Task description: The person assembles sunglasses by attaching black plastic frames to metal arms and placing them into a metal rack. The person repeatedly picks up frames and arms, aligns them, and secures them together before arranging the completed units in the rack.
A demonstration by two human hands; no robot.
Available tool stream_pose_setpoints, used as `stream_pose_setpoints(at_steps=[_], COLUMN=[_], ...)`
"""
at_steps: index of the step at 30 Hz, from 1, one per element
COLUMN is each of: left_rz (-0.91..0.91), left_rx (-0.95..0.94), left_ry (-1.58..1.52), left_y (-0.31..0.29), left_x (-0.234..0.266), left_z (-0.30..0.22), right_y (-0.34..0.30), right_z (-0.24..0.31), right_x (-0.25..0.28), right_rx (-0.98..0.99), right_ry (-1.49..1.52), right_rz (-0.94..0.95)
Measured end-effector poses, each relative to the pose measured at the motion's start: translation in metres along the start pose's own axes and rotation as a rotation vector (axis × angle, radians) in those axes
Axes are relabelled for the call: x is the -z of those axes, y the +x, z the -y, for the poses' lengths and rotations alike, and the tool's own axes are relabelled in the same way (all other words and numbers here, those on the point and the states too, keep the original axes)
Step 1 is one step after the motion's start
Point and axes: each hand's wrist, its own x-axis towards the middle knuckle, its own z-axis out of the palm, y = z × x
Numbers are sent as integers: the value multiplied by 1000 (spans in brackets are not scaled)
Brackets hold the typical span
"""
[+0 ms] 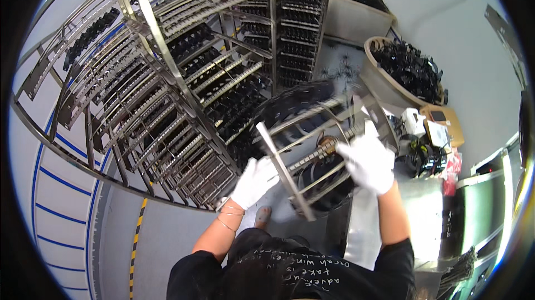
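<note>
Between my hands is a tilted metal rack tray [285,171] with crossbars and a slotted bar. Black curved parts [295,105] hang along it, partly smeared by motion. My left hand [256,182], in a white glove, is at the tray's left end bar, its fingertips partly hidden there. My right hand [369,161], also gloved in white, grips the tray's right side, with its fingers closed over the metal.
A tall metal rack [167,55] with many slotted shelves stands at left, close to my left hand. More black parts fill a round beige tub [370,71] and a rectangular bin [356,18] behind. A metal bench [415,211], an open cardboard box [450,124] and cables lie at right.
</note>
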Motion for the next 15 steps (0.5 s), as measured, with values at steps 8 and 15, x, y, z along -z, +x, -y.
stream_pose_setpoints(at_steps=[8,15], left_rz=[67,-363], left_rx=[-103,-101], left_ry=[-156,-85], left_y=[-5,-94], left_x=[75,172], left_z=[-134,-117], right_y=[257,347], right_z=[-41,-9], right_x=[-76,-112], right_rx=[494,306], right_ry=[34,209], right_rz=[-73,-73])
